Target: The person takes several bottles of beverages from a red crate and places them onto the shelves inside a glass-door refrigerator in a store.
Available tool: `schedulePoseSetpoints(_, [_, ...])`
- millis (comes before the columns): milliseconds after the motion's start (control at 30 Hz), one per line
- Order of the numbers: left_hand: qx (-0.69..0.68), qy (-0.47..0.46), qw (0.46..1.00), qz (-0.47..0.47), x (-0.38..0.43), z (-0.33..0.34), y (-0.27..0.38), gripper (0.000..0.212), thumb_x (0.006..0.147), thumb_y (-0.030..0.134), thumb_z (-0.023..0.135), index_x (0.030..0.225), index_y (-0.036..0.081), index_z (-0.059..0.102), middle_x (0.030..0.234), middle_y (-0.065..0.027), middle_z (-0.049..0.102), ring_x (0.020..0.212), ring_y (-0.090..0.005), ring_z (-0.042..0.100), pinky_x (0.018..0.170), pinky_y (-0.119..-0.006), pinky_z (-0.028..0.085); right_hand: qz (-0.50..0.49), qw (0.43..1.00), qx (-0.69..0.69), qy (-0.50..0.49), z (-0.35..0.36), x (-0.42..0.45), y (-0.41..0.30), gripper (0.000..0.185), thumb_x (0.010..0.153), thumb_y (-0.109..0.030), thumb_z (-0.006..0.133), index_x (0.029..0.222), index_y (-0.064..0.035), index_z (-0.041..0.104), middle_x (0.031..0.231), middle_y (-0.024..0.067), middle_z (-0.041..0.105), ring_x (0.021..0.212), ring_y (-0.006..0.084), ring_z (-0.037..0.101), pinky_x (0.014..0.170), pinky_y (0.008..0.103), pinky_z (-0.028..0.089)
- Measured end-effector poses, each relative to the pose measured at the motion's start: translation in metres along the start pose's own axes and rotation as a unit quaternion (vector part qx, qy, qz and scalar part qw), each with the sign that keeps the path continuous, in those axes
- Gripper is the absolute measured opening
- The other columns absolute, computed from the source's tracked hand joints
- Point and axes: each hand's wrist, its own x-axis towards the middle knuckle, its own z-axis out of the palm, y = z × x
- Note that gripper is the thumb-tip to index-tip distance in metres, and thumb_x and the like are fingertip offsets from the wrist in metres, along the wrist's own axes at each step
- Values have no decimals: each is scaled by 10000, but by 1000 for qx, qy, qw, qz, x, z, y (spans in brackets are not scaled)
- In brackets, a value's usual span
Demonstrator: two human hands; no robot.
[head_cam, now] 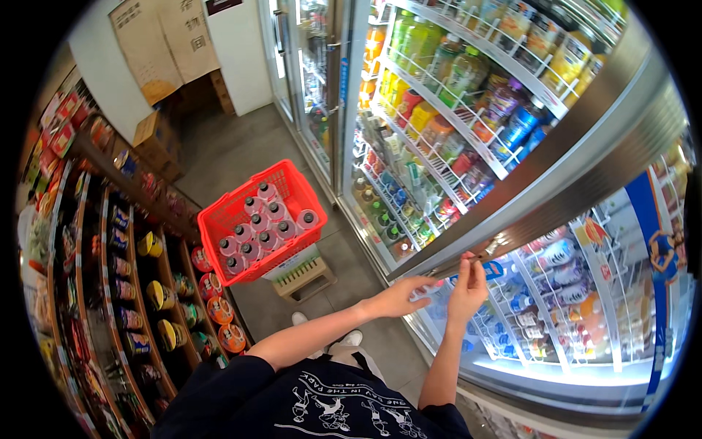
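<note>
My left hand (403, 296) reaches across to the refrigerator's metal frame, fingers curved and thumb apart, with nothing visible in its grasp. Beside it my right hand (467, 288) is raised, its fingertips bunched against the metal edge of the glass door (493, 247). Whether those fingers grip the edge or a small thing there is unclear. Behind the glass, bottles (559, 255) stand in slanted rows on lit shelves. To the left, a red plastic shopping basket (299, 184) holds several bottles with dark caps (258, 219). The basket rests on a beige plastic stool (304, 280), with a pale packaged item partly visible between them.
Left of me, a store shelf (142, 307) carries cup noodles and packaged food. Bottled drinks (460, 77) fill the fridge section ahead. More glass fridge doors (307, 71) line the far side. A cardboard box (159, 142) sits on the floor near a fabric door curtain (164, 44).
</note>
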Motion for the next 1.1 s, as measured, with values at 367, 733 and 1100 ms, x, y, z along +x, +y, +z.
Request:
schedulePoseSetpoints(367, [-44,139,988,-47,-75,-76,-25,251,911,172,608,1098,5,629,898,-76,683,778,-108,608,686,-285,509,-29,979,-75,-188,79,-79,-30,517,890,-75,631,1350,33,420,1391,194,434,1311,261,411,1084,365,321])
schedulePoseSetpoints(733, [-59,253,965,-25,-127,-169,-41,224,899,160,603,1019,-25,643,906,-125,697,832,-188,665,769,-322,518,31,922,-83,-376,180,-106,-22,206,894,-115,637,1033,36,657,930,123,701,901,155,656,827,285,500])
schedulePoseSetpoints(1100, [-34,424,898,-115,-165,-291,-43,202,911,152,592,1010,-19,639,836,-46,663,747,-85,593,660,-251,487,42,867,-110,-484,274,-84,-3,219,879,-145,642,1022,21,657,903,181,699,865,229,684,803,332,514])
